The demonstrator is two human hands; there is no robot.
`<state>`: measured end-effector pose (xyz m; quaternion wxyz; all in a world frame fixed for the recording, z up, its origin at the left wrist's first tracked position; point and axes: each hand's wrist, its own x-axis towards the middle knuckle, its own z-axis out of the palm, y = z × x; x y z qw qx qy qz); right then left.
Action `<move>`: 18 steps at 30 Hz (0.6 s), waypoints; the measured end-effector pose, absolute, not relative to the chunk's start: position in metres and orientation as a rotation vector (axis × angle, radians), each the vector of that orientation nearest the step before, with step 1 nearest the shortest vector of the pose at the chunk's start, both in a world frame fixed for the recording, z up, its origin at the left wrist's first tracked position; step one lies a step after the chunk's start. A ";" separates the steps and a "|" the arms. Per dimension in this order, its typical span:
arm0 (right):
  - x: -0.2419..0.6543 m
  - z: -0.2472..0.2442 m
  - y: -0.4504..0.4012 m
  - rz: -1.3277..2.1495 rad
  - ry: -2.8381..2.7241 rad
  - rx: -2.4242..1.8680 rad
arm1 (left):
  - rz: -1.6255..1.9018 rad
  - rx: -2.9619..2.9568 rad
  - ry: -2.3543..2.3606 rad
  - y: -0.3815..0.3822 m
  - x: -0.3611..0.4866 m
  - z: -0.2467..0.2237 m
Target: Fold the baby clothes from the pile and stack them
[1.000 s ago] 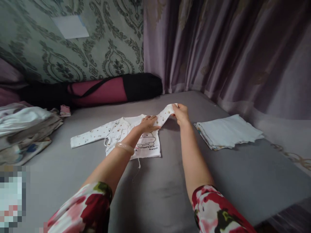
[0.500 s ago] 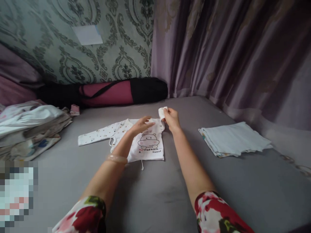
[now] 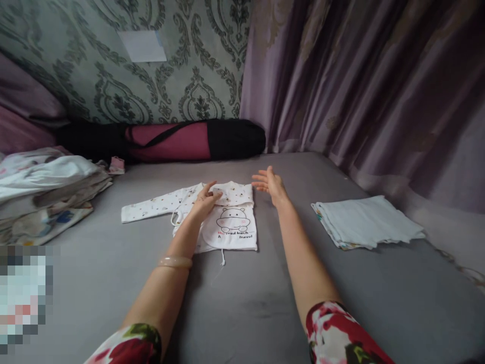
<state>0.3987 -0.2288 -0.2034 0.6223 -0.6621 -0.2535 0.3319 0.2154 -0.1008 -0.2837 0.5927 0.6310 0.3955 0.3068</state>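
A small white baby shirt [image 3: 235, 240] with a hippo drawing lies flat on the grey sheet. Its right-hand sleeve [image 3: 237, 193] is folded inward across the chest, while the left-hand sleeve [image 3: 147, 208] stretches out to the side. My left hand [image 3: 206, 202] rests at the shirt's upper middle, fingers apart, by the folded sleeve's end. Just off the shirt's right edge, my right hand [image 3: 272, 186] is open with fingers spread and holds nothing. A white tie string hangs below the shirt's hem.
Folded pale cloths [image 3: 367, 222] lie to the right on the grey bed sheet [image 3: 288, 313]. A heap of clothes [image 3: 49, 177] is at the left, with a small pink item [image 3: 117, 165] beside it. A long black and maroon bag [image 3: 170, 141] lies along the wall.
The right-hand sleeve, held up by my right hand before, now lies folded over the shirt's chest. My right hand has let it go and spread its fingers. My left hand has shifted slightly left.
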 end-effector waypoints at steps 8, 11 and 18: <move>0.420 -0.237 -0.219 0.649 -0.571 -1.671 | 0.871 1.737 0.987 -0.101 0.212 -0.273; 0.422 -0.249 -0.213 0.517 -0.726 -1.865 | 0.857 1.807 1.040 -0.101 0.209 -0.268; 0.397 -0.271 -0.204 0.197 -1.342 -2.201 | 0.770 1.909 1.136 -0.101 0.203 -0.262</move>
